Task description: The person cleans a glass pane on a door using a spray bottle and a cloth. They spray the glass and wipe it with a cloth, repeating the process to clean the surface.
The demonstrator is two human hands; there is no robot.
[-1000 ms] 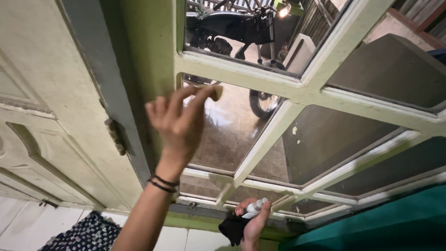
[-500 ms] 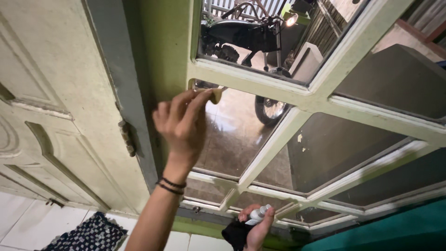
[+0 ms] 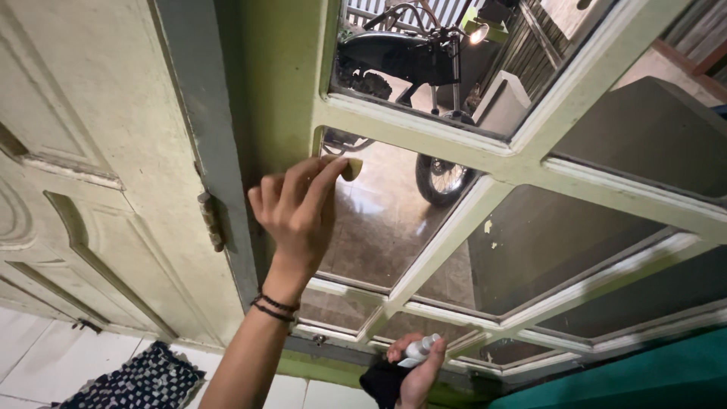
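Light: dim indoors, brighter through glass (image 3: 379,227) | Glare: motorcycle headlamp (image 3: 477,32) flared | Focus: sharp | Edges: wide-angle bent

A white tiled floor (image 3: 45,356) ran along the foot of the cream panelled wooden door (image 3: 83,189). A dark woven patterned mat (image 3: 140,379) lay directly on it, near the door's lower edge.

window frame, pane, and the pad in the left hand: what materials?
Window frame: looks like wood, pale green-white paint, chipped and worn at the edges. Pane: clear glass, glossy, motorcycle visible through it. Pad in the left hand: small, tan, matte; maybe sponge or cloth, hard to tell.
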